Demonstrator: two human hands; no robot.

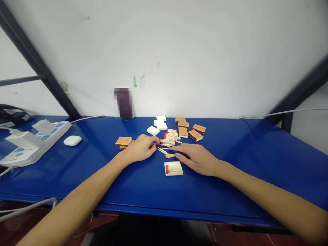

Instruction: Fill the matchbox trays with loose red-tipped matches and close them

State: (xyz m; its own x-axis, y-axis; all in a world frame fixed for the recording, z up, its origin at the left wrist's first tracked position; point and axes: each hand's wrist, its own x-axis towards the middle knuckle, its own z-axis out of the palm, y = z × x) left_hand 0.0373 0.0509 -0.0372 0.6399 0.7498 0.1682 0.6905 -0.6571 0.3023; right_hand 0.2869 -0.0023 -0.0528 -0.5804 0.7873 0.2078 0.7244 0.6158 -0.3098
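Observation:
My left hand (143, 147) is closed, its thumb and index fingertips together at the red heads of a few matches (162, 150). Opposite it, my right hand (196, 159) has its index finger stretched onto a match, while its thumb presses the plain ends of a few other matches (170, 155); its remaining fingers are mostly hidden. A heap of loose red-headed matches (171, 138) lies just beyond both hands. Closer to me sits a white matchbox tray (181, 163) with several matches in it, heads to the left.
Orange matchbox sleeves (195, 135) are grouped behind my right hand. Two orange matchboxes (123, 141) lie left of my left hand. White matchbox trays (153, 131) rest near the wall. A white earbud case (72, 140) and a power strip (55, 136) occupy the blue table's (220, 198) left side.

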